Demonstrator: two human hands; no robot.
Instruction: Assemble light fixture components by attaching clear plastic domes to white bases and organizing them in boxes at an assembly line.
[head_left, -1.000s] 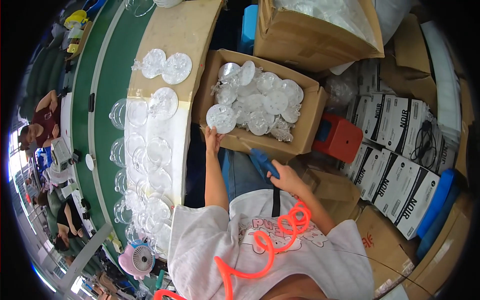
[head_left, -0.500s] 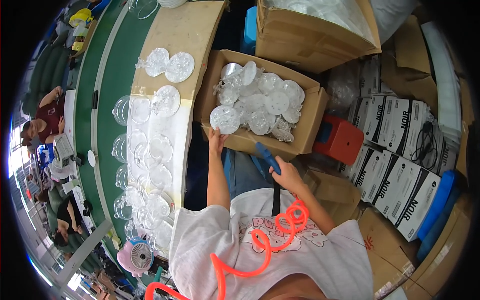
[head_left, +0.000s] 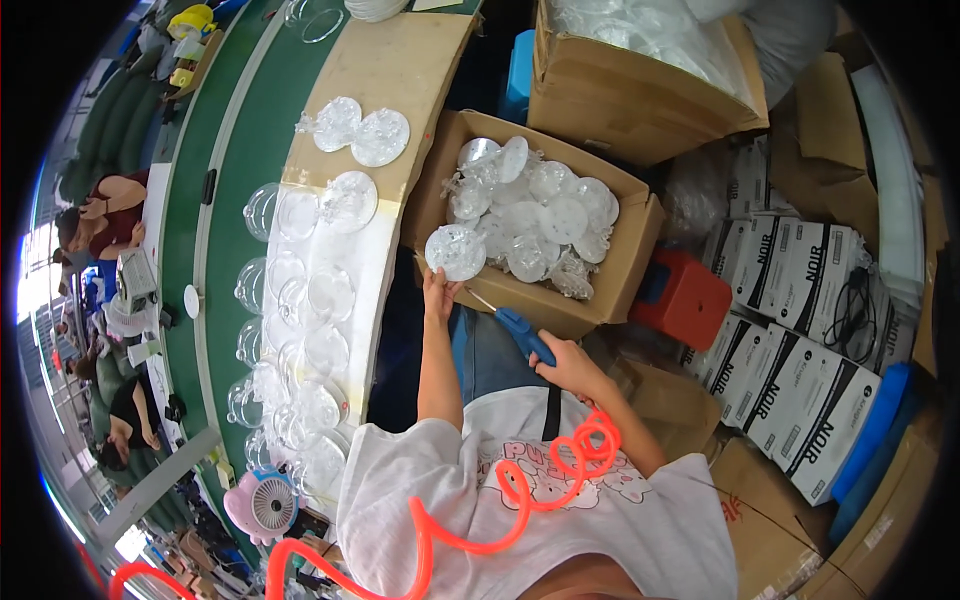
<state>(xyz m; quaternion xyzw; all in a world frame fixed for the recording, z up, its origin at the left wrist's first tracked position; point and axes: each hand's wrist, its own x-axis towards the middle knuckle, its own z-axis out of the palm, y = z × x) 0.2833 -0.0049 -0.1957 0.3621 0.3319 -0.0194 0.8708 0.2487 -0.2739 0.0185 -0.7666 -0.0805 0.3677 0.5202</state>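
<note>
Your left hand pinches the round clear plastic disc at its lower edge, over the near rim of the open cardboard box of clear discs. Your right hand is clenched around the blue air gun, nozzle just beside the disc. Risk: an edge-only pinch may let the disc twist or slip under a blast; the coiled orange hose may snag on your shirt.

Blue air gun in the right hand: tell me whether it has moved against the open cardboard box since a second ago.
No. The blue air gun in the right hand still points at the near edge of the open cardboard box.
</note>
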